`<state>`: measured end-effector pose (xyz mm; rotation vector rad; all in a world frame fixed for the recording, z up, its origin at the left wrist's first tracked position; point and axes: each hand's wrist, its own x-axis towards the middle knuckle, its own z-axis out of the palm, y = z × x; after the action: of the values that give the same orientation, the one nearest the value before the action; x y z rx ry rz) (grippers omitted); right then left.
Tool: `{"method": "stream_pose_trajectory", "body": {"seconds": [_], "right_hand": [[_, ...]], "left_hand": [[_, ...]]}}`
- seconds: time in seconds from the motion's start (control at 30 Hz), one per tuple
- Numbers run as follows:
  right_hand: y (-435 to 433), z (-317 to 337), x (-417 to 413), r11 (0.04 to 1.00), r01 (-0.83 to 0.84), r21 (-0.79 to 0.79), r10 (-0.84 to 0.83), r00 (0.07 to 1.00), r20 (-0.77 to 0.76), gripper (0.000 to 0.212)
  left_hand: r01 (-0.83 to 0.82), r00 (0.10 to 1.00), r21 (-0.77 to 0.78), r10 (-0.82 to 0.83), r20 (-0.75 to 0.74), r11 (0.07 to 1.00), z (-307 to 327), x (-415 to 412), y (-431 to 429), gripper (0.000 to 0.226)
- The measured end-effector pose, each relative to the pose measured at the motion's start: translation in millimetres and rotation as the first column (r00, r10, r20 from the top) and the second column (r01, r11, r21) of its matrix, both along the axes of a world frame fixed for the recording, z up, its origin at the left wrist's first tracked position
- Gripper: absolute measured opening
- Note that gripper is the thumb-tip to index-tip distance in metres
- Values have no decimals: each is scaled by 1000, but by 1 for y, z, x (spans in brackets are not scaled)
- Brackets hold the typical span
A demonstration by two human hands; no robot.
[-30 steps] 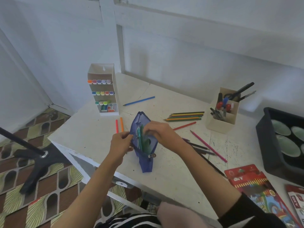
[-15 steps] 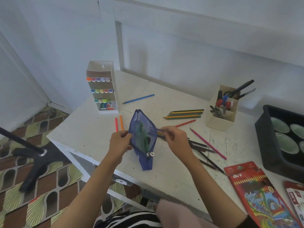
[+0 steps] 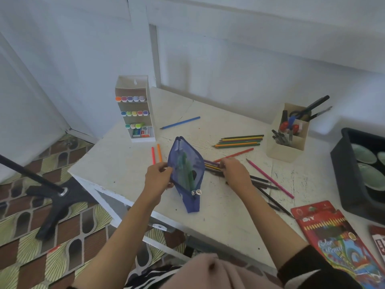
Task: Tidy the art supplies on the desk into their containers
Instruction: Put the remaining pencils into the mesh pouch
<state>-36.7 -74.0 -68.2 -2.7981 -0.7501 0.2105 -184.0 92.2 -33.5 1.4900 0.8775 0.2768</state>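
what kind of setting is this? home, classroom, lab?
Probably a home craft or study corner, though I can't rule out a classroom. A scuffed white desk strewn with coloured pencils, a tiered marker rack in a bare wall corner, and patterned floor tiles suggest a domestic room.

Black tray (image 3: 341,163): cut off by the right edge; its green dishes (image 3: 363,152) show only in part. Red box (image 3: 378,241) at lower right: mostly out of frame, print unreadable. Pouch (image 3: 185,170): contents seen through mesh only as green shapes, count unclear. Right hand (image 3: 235,174): covers the middle of the dark pencils (image 3: 263,184); grip on them cannot be confirmed. Holder (image 3: 288,138): pens too small to identify. Tripod (image 3: 52,199): pole cut off at left edge.
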Motion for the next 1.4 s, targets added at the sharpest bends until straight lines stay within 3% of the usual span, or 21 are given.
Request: {"method": "stream_pose_trajectory", "body": {"seconds": [0.23,0.47,0.57,0.63,0.73,0.83,0.97,1.1,1.23,1.33,1.4], "right_hand": [[-3,-5,11,999,-31,-9,31,999,6,3],[-17,19,6,975,161,153,-171,984,51,11],[-14,43,-4,859,283,426,-198,952,-233,12],[-10,64,-14,776,336,534,-96,900,-426,11],[-5,88,-29,841,259,475,65,823,-564,11],[12,88,-42,927,164,338,65,815,-576,13],[39,79,-59,860,245,448,60,823,-565,19],[40,74,-62,823,200,532,35,917,-398,19],[13,68,-61,840,213,498,19,908,-419,12],[-13,56,-67,917,103,386,136,827,-545,32],[-20,44,-77,936,7,352,202,809,-552,50]], "left_hand": [[-3,1000,4,3,4,1000,-2,-5,0,20],[8,1000,-1,-8,7,1000,-5,-3,2,14],[16,1000,-6,-16,10,1000,-6,-2,0,15],[22,1000,-6,-22,6,1000,-7,-1,0,16],[30,1000,-3,-30,-2,1000,-7,0,0,18],[40,999,6,-40,-11,999,-7,0,0,21],[55,998,10,-55,-11,998,-6,0,0,23],[56,998,2,-56,-5,998,-5,-2,1,24],[67,997,18,-68,44,998,-3,-5,-1,36],[115,984,184,-138,117,976,-1,-8,-2,45],[189,959,408,-257,120,893,0,-8,-2,33]]}}
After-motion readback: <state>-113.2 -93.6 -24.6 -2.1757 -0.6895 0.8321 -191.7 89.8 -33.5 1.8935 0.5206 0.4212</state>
